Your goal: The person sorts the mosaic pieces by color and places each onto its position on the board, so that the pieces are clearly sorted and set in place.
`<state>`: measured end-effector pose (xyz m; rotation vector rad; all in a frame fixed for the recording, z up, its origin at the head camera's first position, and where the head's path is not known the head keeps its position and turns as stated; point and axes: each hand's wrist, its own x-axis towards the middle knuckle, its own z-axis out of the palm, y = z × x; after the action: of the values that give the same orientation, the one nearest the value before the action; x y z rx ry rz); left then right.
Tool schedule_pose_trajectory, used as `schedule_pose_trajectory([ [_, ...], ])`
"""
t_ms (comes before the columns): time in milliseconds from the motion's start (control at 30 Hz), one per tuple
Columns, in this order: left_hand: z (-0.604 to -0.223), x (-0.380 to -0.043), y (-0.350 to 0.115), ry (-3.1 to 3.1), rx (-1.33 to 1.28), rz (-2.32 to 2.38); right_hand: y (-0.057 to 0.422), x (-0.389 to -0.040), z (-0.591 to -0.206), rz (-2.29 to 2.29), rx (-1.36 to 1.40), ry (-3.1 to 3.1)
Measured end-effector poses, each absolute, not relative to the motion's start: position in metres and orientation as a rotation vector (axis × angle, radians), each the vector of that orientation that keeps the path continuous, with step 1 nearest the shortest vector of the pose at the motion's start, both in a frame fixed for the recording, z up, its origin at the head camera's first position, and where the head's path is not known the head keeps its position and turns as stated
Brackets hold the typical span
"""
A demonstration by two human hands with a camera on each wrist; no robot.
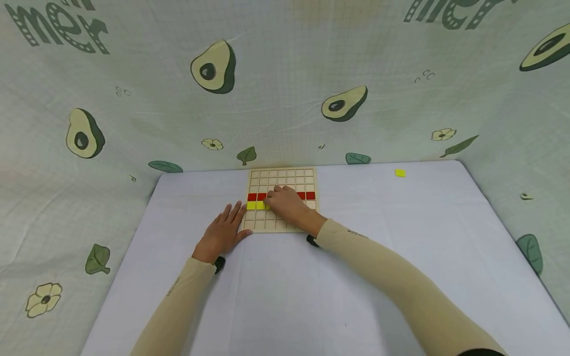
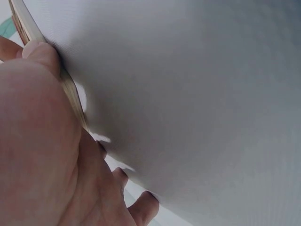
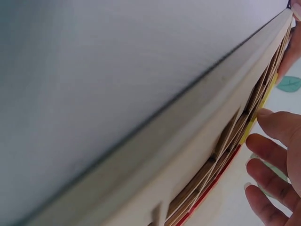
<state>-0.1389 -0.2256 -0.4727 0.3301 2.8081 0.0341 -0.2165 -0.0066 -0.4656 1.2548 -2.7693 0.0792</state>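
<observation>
A square wooden grid board (image 1: 266, 229) lies on the table, with a row of red tiles (image 1: 252, 197) and, just below it, yellow tiles (image 1: 251, 205) starting at the left edge. My right hand (image 1: 291, 206) reaches over the board and hides its middle cells. Thumb and index finger pinch a yellow tile (image 3: 249, 128) at the board's surface in the right wrist view; the other fingers are bent and spread. My left hand (image 1: 222, 232) rests flat on the table at the board's left side, fingers extended, its thumb (image 2: 44, 54) against the board's edge.
One loose yellow tile (image 1: 400, 173) lies near the back right of the white-covered table (image 1: 276, 296). Behind the board hangs a cloth (image 1: 285, 59) printed with avocados and leaves. Dark wrist straps show at both sleeves.
</observation>
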Motion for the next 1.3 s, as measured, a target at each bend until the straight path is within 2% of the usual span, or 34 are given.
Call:
schedule_pose_trajectory([
  [533,-0.472,-0.138,-0.225,2.783,0.324,0.064,0.023,-0.207,-0.463,0.112,1.24,-2.745],
  [1000,-0.486,-0.141,-0.23,2.825,0.349,0.075,0.115,-0.214,-0.458,0.295,1.061,-2.636],
  [1300,-0.486,-0.142,-0.23,2.824,0.341,0.073,0.174,-0.216,-0.457,0.239,0.923,-2.724],
])
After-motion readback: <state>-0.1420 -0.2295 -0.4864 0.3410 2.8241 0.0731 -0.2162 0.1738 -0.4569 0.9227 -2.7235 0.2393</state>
